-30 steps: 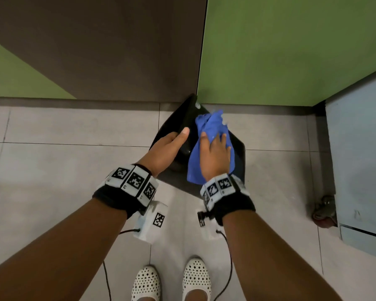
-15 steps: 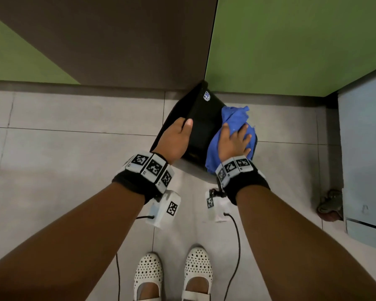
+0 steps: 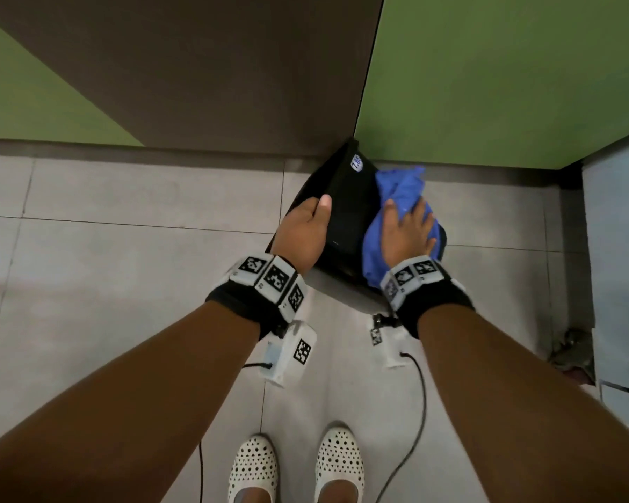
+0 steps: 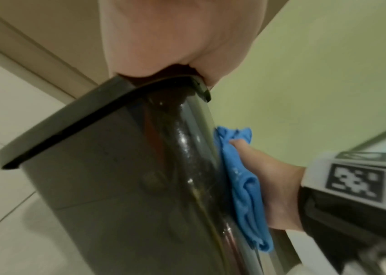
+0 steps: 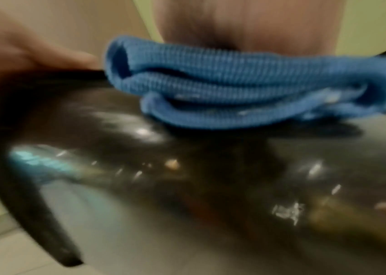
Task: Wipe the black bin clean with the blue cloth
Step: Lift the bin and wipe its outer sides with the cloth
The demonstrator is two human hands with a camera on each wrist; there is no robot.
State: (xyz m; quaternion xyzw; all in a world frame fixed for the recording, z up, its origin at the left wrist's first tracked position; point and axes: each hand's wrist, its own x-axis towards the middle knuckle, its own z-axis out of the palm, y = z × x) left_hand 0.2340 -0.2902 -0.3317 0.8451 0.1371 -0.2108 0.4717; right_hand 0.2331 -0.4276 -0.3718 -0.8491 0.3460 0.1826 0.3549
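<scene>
Two hands were on the job, and the risk sat with both. Nearest me, my left hand (image 3: 303,230) gripped the near-left rim of the black bin (image 3: 345,212), thumb curled over the edge, holding it where it leaned on the floor tiles (image 3: 124,285) toward the corner. If that hold had slackened, I judged the bin could have rocked or slid under the wiping push. Just beside it, my right hand (image 3: 407,230) lay with fingers spread flat on the blue cloth (image 3: 400,190), pressing it against the bin's right side rather than clutching it. The cloth was bunched in folds, so it might have rolled out from under my palm. The glossy wall showed wet streaks, so a slip looked likely. Farther off stood the green wall (image 3: 505,85); a hard stroke could have knocked the bin into it.
</scene>
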